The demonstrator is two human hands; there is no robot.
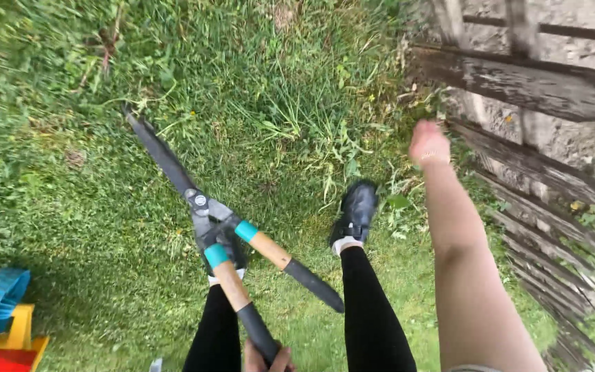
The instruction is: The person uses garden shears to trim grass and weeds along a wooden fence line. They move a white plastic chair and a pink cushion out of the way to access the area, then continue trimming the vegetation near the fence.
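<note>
While gripping one shears (204, 220) handle w/ left hand (268, 359) fingers, blades shut, pointing down at grass (70, 207); right hand (428, 143) loosely curled, holding nothing, near fence (531, 86).

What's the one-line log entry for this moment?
left hand: grips one handle of hedge shears | blades closed, over grass | right hand: empty, near wooden fence

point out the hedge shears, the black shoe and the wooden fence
hedge shears (201, 203): head view, on the pivot bolt
black shoe (358, 207): head view, on the shoe's upper
wooden fence (525, 83): head view, on the weathered top board
</note>
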